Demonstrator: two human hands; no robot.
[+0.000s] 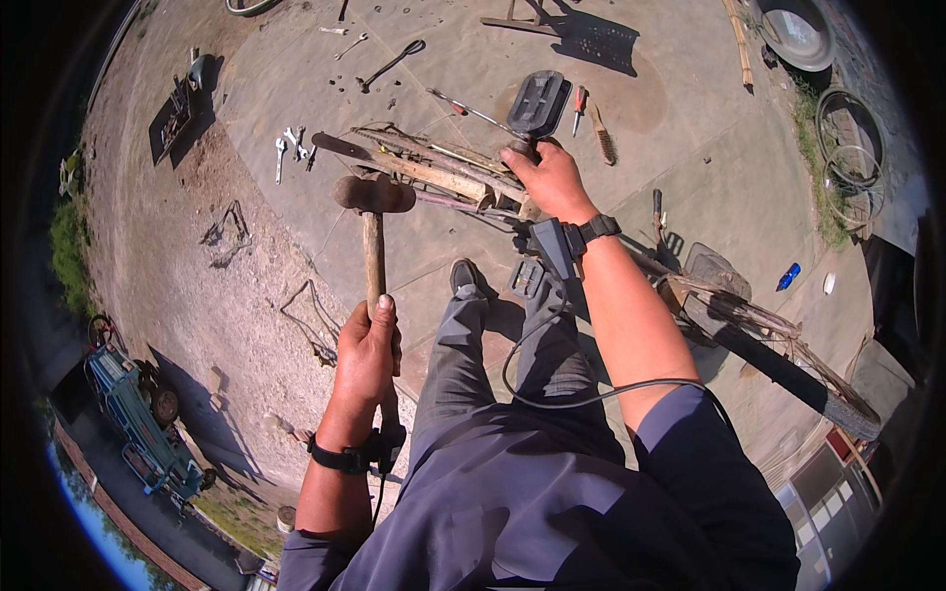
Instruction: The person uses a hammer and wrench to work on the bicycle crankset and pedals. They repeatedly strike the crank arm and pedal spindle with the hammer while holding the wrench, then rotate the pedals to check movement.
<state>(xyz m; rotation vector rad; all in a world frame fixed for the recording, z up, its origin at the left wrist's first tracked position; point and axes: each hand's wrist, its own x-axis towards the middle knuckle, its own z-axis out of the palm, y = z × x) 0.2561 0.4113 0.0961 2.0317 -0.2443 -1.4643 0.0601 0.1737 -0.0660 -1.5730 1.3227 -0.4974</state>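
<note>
My left hand (369, 340) is wrapped around the wooden handle of a hammer (375, 196). The hammer stands head up, its rusty head in front of the end of an old bicycle frame (436, 173). My right hand (556, 181) grips a dark rusty part (522, 148) at the bicycle, thumb towards the left. A thin metal rod (473, 111) runs up to that hand; whether it is held too, I cannot tell. Just beyond the fingers lies a black plastic tray-like piece (539, 102). The worn bicycle extends right to a wheel with a black tyre (783, 369).
Beyond the bicycle lie a red-handled screwdriver (579, 111), a wire brush (603, 137) and several wrenches (295, 144). A dark tool box (171, 122) stands left. At right are a metal basin (797, 33), wheel rims (850, 159) and a blue object (788, 277). A blue vehicle (140, 421) is parked lower left.
</note>
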